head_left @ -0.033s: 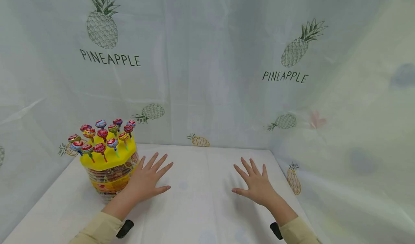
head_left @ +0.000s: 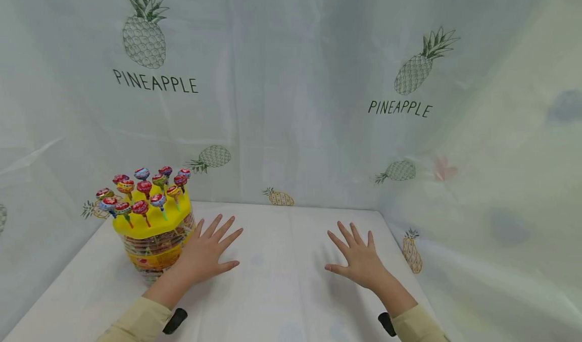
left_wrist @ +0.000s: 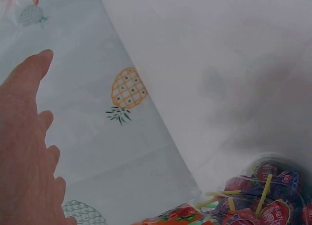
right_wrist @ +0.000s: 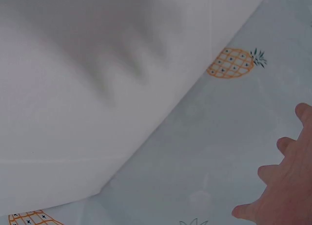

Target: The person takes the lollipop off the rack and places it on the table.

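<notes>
My left hand (head_left: 205,253) is spread flat above the table, fingers straight and apart, holding nothing. Left of it stands a clear tub of lollipops (head_left: 156,253) with a yellow lid (head_left: 152,227); the hand overlaps the tub's right side in the head view. Several wrapped lollipops (head_left: 144,187) stick up out of the lid. In the left wrist view, more lollipops (left_wrist: 275,213) show through the tub's clear wall. On the other side, my right hand (head_left: 361,263) hovers with spread fingers and nothing in it, casting a shadow on the table.
A white table (head_left: 268,271) lies under both hands. Pale curtains with printed pineapples (head_left: 291,79) hang behind it and at its sides. A black band (head_left: 175,321) is on the left wrist, and another black band (head_left: 387,324) on the right.
</notes>
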Tool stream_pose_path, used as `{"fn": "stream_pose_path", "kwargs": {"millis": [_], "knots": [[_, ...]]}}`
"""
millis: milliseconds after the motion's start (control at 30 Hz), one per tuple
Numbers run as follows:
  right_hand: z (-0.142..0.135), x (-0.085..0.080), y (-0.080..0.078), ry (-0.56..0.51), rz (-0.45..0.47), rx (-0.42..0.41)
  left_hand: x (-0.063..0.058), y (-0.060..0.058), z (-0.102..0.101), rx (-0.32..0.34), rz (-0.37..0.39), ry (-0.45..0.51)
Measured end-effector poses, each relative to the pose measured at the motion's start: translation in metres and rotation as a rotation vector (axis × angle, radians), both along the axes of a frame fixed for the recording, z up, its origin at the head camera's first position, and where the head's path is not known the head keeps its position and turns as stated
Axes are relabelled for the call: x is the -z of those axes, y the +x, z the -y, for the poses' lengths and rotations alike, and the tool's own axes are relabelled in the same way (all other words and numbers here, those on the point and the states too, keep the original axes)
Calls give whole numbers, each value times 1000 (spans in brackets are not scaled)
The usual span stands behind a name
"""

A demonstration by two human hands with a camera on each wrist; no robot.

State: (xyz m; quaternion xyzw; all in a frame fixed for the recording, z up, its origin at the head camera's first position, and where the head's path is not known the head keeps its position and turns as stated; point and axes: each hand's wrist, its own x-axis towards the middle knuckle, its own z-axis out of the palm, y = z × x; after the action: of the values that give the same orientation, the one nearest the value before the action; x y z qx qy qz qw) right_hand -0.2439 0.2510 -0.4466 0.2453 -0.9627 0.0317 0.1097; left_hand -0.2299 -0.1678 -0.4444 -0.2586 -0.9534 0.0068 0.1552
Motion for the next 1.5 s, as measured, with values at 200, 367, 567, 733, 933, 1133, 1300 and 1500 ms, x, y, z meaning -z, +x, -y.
{"fn": "stream_pose_path", "kwargs": {"millis": [200, 367, 567, 733, 933, 1133, 1300, 1500], "knots": [[5, 1, 0, -5, -16, -15, 3, 3, 3, 7, -28, 22], [12, 1, 1, -20, -31, -37, 2, 8, 1, 5, -26, -8], [28, -6, 1, -71, -57, -82, -10, 20, -4, 22, -27, 31], [48, -14, -1, -112, -77, -139, -22, 29, -3, 6, -40, 31], [76, -19, -4, -206, -65, -208, -35, 42, 4, 14, -125, 58], [105, -21, -7, -285, -21, -262, -45, 55, 16, 60, -270, 188], [132, -25, -9, -362, -10, -328, -50, 63, 27, 70, -408, 323], [163, -30, -12, -450, -5, -415, -51, 72, 43, 20, -478, 463]]}}
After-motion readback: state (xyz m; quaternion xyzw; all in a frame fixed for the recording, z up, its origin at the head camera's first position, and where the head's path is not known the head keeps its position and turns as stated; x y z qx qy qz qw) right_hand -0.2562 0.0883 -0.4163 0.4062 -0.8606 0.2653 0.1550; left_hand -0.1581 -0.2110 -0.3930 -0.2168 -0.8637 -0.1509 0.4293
